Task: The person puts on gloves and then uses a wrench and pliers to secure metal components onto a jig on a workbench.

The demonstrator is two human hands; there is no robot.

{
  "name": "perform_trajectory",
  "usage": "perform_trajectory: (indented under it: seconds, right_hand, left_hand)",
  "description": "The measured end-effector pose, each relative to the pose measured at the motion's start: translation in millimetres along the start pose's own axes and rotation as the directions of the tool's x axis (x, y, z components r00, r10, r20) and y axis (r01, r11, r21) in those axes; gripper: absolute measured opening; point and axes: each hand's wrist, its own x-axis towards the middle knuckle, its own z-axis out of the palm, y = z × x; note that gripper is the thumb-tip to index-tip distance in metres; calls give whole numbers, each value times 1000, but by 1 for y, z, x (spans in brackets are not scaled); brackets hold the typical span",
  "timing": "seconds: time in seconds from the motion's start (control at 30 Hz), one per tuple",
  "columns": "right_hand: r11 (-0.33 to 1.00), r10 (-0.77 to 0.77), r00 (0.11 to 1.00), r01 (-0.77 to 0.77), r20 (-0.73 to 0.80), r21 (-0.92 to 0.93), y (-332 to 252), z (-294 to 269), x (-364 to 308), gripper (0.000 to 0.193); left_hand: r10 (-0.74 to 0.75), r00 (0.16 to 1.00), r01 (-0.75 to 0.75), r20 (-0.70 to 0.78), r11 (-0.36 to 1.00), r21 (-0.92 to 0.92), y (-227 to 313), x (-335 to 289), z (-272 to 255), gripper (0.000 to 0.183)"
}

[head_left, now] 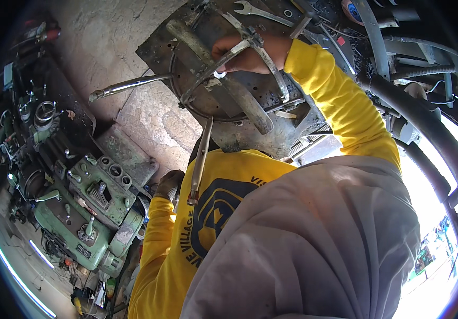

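Note:
My right hand point(247, 61) reaches in among the bars of a welded metal frame point(215, 72). Its thumb and fingers are closed on a small white piece point(219, 75), whose kind I cannot make out. The frame has a round ring with several flat legs, some sticking out toward me and to the left. It rests on a dark steel plate point(154, 48) with holes, where a thick rounded bar point(247, 106) also lies. Low beside my body at the left is my left hand point(169, 185), in shadow; its fingers are hidden.
An open-ended spanner point(266, 13) lies at the plate's far edge. Thick dark pipes point(420, 122) and metal scrap crowd the right. A green lathe-like machine point(75, 234) with handles and dials fills the left. Worn concrete floor point(101, 48) shows between machine and plate.

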Motion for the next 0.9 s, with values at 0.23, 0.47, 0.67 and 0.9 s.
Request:
perform_trajectory:
  seconds: [0.23,0.47,0.67,0.9]
  right_hand:
    - [993,13,1000,-16,-20,-120,5,10,15,21]
    - [977,-184,959,153,-216,-151,9,7,-4,28]
    - [929,-215,945,276,-246,247,32,13,5,27]
    - [935,-189,971,224,-150,275,12,19,-5,22]
  left_hand:
    - [32,999,-32,-11,999,-13,-4,-1,0,31]
    - [-8,999,7,-41,1000,-19,-5,-5,6,33]
    - [-22,1000,22,-15,1000,-2,-10,-2,3,34]
    - [-13,1000,13,10,1000,10,-6,0,1,33]
